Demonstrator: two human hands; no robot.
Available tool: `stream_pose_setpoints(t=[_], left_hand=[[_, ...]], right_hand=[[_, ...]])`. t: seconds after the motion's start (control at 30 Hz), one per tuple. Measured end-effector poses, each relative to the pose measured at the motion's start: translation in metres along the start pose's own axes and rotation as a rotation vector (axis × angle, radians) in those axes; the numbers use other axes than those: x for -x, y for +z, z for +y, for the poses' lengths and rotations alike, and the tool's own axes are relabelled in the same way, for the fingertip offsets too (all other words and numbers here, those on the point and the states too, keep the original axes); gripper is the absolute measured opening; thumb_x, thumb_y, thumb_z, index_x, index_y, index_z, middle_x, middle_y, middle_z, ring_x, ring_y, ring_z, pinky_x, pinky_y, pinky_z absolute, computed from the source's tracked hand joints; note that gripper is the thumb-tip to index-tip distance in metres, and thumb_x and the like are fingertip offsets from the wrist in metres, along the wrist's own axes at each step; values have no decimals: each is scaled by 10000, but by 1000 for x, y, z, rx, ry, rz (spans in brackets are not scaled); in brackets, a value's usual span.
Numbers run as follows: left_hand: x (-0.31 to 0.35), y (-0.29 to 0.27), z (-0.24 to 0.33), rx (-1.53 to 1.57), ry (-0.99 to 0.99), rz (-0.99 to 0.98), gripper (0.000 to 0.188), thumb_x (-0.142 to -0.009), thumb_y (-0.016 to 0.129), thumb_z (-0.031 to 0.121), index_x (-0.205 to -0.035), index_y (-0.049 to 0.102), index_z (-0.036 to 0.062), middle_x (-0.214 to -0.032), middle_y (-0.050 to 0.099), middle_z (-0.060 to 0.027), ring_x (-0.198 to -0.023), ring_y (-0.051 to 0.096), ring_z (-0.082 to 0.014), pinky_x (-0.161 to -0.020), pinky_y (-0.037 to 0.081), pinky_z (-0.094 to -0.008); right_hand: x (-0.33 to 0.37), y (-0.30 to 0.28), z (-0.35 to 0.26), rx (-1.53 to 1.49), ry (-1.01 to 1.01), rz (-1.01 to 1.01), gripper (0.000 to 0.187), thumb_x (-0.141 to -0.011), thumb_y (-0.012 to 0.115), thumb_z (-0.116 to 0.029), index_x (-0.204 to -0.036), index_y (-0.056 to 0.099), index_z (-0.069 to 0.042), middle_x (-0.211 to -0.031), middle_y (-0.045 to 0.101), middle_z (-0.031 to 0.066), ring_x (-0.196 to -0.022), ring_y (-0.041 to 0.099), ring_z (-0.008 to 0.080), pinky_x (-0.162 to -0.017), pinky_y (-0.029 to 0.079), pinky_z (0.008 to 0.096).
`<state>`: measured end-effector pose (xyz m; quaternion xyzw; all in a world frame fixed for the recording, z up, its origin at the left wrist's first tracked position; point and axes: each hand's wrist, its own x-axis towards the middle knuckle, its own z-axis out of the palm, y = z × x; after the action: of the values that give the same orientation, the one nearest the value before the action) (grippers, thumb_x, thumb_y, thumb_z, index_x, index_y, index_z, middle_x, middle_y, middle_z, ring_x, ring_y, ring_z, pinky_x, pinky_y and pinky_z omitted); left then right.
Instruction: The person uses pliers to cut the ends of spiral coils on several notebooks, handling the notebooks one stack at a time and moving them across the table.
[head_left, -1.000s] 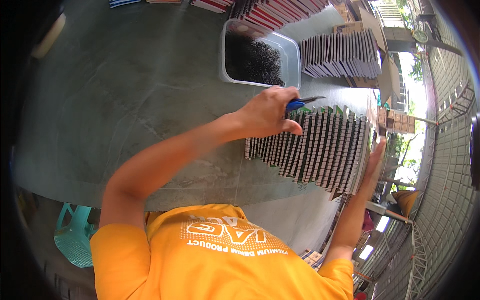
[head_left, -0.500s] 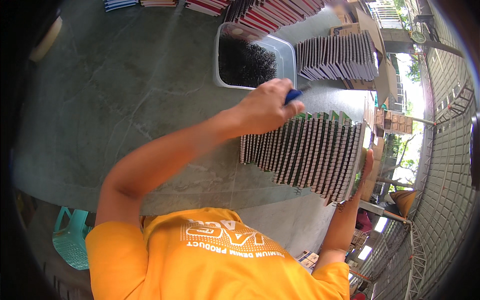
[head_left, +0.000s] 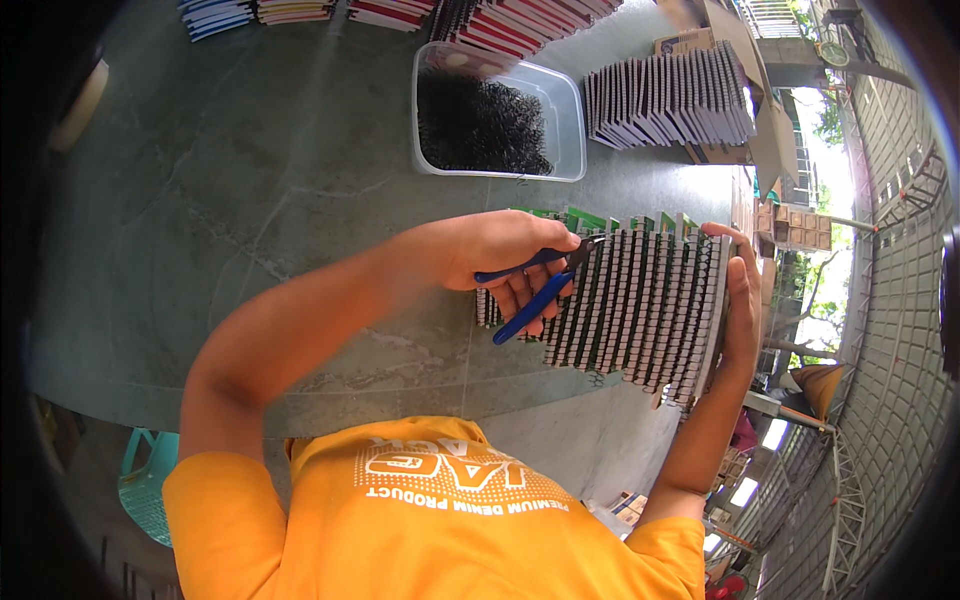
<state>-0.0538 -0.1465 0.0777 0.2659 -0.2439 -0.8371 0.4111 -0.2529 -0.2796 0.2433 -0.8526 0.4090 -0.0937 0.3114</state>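
My left hand (head_left: pixel 490 245) is closed around blue-handled pliers (head_left: pixel 535 308). Their handles are spread, and the dark jaws reach the upper edge of a row of spiral-bound notebooks (head_left: pixel 640 310). The notebooks stand packed together with green covers and their wire-bound spines facing up; whether the jaws touch a coil I cannot tell. At the right end of the row, my right hand (head_left: pixel 742 300) lies along the last notebook with its fingers stretched out, fingertips near the upper corner. Loose coil ends (head_left: pixel 597 379) stick out at the row's near side.
Beyond the row, a clear plastic tub (head_left: pixel 575 110) holds many black coil pieces (head_left: pixel 480 120). More spiral notebooks (head_left: pixel 670 95) stand right of it before a cardboard box (head_left: pixel 770 130). Red-edged notebooks (head_left: pixel 535 22) lie at the far edge. A green plastic chair (head_left: pixel 150 490) is lower left.
My left hand has come nearer and down over the notebooks, and the pliers have turned so their spread handles show. My right hand has shifted up along the row's end.
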Motion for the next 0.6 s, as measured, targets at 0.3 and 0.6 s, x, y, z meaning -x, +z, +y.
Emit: stream_pose_setpoints(t=[0.3, 0.6], left_hand=[[6, 31, -1, -1331, 241, 587, 536, -983, 335, 419, -1014, 560, -66, -956, 626, -264, -1016, 606, -362, -859, 488, -434], [8, 2, 10, -220, 34, 149, 523, -971, 372, 477, -961, 580, -3, -789, 622, -133, -652, 666, -234, -565, 559, -350]], right_hand=[[-1, -2, 6, -37, -42, -52, 622, -851, 548, -593, -1155, 537, -51, -878, 606, 32, -814, 539, 97, -743, 418, 226], [0, -4, 7, -13, -67, -36, 582, -856, 551, -576, -1121, 550, -58, -893, 602, 39, -824, 544, 108, -765, 425, 235]])
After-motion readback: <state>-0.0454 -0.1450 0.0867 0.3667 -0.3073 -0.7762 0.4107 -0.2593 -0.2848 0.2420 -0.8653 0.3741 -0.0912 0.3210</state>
